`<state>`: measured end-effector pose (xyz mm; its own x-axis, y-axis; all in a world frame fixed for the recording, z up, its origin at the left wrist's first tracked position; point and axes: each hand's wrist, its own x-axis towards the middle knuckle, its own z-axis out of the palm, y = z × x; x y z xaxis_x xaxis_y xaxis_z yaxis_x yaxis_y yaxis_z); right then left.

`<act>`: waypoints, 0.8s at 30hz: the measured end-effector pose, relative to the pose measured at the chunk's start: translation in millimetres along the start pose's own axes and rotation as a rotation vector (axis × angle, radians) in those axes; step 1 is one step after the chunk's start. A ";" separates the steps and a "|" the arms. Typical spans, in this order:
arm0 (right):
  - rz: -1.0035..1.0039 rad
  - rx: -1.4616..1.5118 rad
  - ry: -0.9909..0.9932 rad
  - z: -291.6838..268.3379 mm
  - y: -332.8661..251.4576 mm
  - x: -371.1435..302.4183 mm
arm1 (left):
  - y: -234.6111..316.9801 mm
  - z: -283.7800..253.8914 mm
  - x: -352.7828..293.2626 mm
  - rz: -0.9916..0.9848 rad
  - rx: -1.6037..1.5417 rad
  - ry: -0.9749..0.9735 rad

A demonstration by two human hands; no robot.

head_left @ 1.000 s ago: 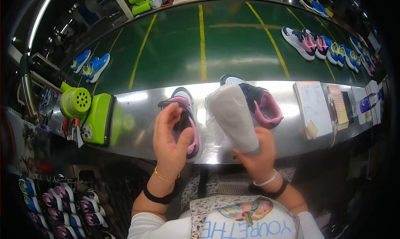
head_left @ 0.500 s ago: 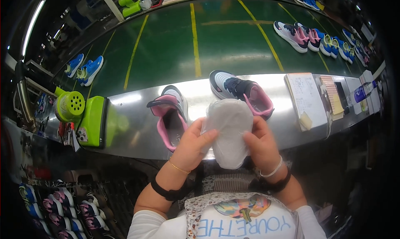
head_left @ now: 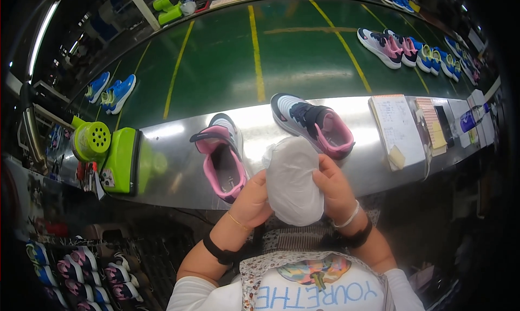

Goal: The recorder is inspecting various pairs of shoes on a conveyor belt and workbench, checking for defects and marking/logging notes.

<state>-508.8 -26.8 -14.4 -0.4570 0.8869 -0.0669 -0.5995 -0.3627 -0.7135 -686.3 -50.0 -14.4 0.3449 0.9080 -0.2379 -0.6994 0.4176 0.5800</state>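
Between my two hands is a flattened oval wad of thin, wrinkled white paper (head_left: 295, 181), held upright over the near edge of the steel counter. My left hand (head_left: 253, 201) grips its left side, with the fingertips partly hidden behind it. My right hand (head_left: 334, 185) pinches the right edge, thumb in front. Just beyond my left hand stands a sneaker (head_left: 223, 173) with a pink lining, its opening toward me and its tongue pulled up. Another sneaker (head_left: 311, 121), navy and white with the same pink lining, lies angled behind the wad.
A lime-green device (head_left: 122, 159) stands at the left of the counter. On the right lie a notepad (head_left: 398, 129), a second pad (head_left: 431, 121) and a purple-labelled bottle (head_left: 475, 117). Beyond runs a green belt (head_left: 216, 67) carrying several sneakers. A shoe rack (head_left: 81, 267) is at lower left.
The paper wad has come slightly down and toward me. My left thumb has slid off its front face to the side edge. The near-left sneaker has shifted slightly toward me.
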 end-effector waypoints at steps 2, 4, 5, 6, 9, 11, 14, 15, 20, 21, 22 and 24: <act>0.001 -0.032 -0.001 1.9 2.8 -3.3 | 1.7 2.1 0.4 0.044 0.065 0.047; -0.009 -0.069 0.001 1.4 3.6 -2.8 | 2.5 0.2 1.3 0.085 0.133 0.085; -0.013 -0.104 0.028 0.7 4.0 -2.1 | 2.1 -3.5 -0.4 0.082 0.274 0.102; -0.014 -0.139 0.054 0.7 3.8 -2.2 | 2.6 -5.4 -2.8 0.079 0.414 0.123; -0.044 -0.255 0.124 3.7 -1.6 -5.5 | 11.3 -1.9 -7.1 0.062 0.059 0.088; -0.057 -0.349 0.087 2.6 -2.1 -6.4 | 15.3 -3.8 -9.5 0.144 0.180 0.060; -0.089 -0.504 0.021 -2.0 1.4 -10.4 | 20.0 -9.7 -13.4 0.214 0.427 0.067; -0.114 -0.567 -0.007 -2.7 2.8 -10.9 | 23.8 -6.1 -13.4 0.169 0.474 0.133; -0.049 -0.333 0.037 4.7 5.3 -12.0 | 22.1 -4.2 -13.0 0.057 0.234 0.094; -0.013 -0.250 0.052 6.1 4.4 -12.6 | 19.3 -1.0 -13.3 -0.004 0.122 0.085; -0.010 -0.251 0.051 6.5 4.1 -12.9 | 16.5 1.5 -13.4 -0.066 0.009 0.075; 0.030 -0.221 0.068 6.7 3.9 -12.7 | 9.9 -0.5 -11.7 -0.006 0.031 0.109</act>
<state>-509.7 -41.4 -11.6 -0.4227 0.8966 -0.1323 -0.4238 -0.3245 -0.8456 -697.6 -56.4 -6.2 0.2773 0.9046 -0.3236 -0.6772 0.4230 0.6021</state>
